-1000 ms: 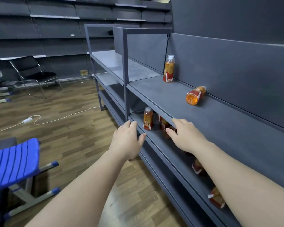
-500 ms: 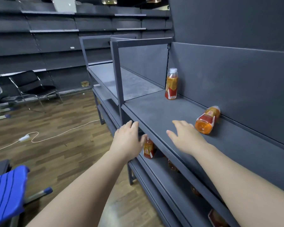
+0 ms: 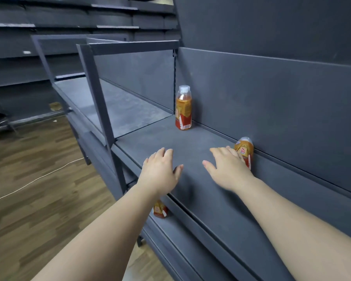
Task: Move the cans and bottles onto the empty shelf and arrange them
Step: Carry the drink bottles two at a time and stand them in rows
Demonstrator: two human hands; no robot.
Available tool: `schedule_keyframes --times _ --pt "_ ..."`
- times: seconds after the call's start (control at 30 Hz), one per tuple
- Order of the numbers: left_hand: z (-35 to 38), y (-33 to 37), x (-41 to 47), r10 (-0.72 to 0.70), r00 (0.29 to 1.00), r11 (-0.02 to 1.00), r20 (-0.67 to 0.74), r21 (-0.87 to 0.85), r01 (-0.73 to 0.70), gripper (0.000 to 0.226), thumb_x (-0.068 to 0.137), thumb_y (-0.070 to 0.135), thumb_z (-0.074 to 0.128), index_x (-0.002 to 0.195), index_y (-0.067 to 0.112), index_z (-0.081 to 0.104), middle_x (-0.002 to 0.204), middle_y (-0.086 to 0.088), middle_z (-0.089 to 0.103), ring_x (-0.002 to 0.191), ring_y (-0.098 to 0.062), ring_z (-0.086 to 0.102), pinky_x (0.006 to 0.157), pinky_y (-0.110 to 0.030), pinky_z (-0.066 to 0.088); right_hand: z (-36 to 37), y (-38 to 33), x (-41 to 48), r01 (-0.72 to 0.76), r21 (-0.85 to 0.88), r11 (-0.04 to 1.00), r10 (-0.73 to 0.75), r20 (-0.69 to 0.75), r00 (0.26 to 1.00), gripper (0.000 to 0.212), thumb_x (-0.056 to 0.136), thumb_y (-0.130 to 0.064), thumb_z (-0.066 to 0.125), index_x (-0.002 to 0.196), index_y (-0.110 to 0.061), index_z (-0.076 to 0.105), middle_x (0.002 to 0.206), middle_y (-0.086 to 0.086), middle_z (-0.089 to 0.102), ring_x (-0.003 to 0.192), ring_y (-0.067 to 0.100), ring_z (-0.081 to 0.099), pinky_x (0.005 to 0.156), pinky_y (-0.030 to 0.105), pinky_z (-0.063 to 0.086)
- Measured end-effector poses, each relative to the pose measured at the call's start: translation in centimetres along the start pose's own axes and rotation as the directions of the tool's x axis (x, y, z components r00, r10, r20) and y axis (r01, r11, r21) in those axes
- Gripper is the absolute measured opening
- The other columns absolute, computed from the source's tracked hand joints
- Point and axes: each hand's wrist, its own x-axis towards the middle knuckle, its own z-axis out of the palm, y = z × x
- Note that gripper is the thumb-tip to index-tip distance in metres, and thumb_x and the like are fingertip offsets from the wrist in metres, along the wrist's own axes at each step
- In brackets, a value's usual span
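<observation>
Hovering low over the shelf (image 3: 160, 138), both hands are spread flat with straight fingers and hold nothing. The right hand (image 3: 227, 171) is nearest the work. Just beyond its fingers a tipped bottle (image 3: 244, 151) lies on its side against the back panel (image 3: 272, 108), cap end away from the hand and lower part partly hidden behind the fingers. Whether the fingers touch it I cannot tell. The left hand (image 3: 160, 171) is beside the right, nearer the shelf's front edge, with bare shelf between them. Well ahead of both hands, in the back corner, an upright bottle (image 3: 183, 108) stands close to the panel. Below the left wrist, on the lower shelf (image 3: 180, 240), a low bottle (image 3: 160, 209) shows in part.

The step in hand looks like righting the tipped bottle. To do it well, the right hand should curl round the bottle's middle, thumb on the near side and fingers slipped between bottle and panel. Pushing with flat fingers would likely send a round bottle rolling along the panel. Lift it slightly before turning it, so the base does not scrape the shelf. Set it down cap up, in line with the upright bottle, leaving room between them for those yet to come from below. The left hand can steady it on landing, or go down for the low bottle.
</observation>
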Motion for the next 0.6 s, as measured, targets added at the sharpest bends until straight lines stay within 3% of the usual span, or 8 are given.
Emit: schedule_keyframes --times 0.3,0.43,0.6 --pt "1.5 -0.9 10.3 0.175 0.981 0.983 0.087 -0.070 -0.169 0.053 0.102 0.048 0.044 0.138 0.010 0.042 0.144 -0.009 0.045 0.133 -0.030 0.043 0.109 -0.041 0.036 0.0 1.5 5.5 -0.315 -0.047 0.948 0.314 -0.028 0.949 0.058 0.102 -0.055 0.031 0.149 -0.019 0.033 0.154 0.005 0.035 0.148 0.028 0.014 0.119 0.049 0.016" --pt "2.3 -1.0 13.6 0.256 0.961 0.964 0.107 -0.097 -0.246 0.054 0.101 0.048 0.045 0.140 0.010 0.042 0.144 -0.008 0.046 0.131 -0.030 0.044 0.108 -0.040 0.037 0.0 1.9 7.2 -0.503 0.010 0.864 0.503 0.007 0.864 0.067 0.103 -0.055 0.032 0.155 -0.016 0.019 0.163 0.010 0.016 0.151 0.032 0.006 0.119 0.051 0.017" --pt "3.3 -1.1 16.5 0.330 0.932 0.941 0.149 -0.128 -0.313 0.053 0.101 0.049 0.044 0.139 0.011 0.041 0.145 -0.007 0.044 0.132 -0.029 0.042 0.107 -0.041 0.036 0.2 2.9 9.0 -0.693 0.115 0.712 0.693 0.044 0.720 0.073 0.099 -0.056 0.043 0.153 -0.012 0.020 0.154 0.014 0.028 0.141 0.037 0.027 0.109 0.047 0.034"
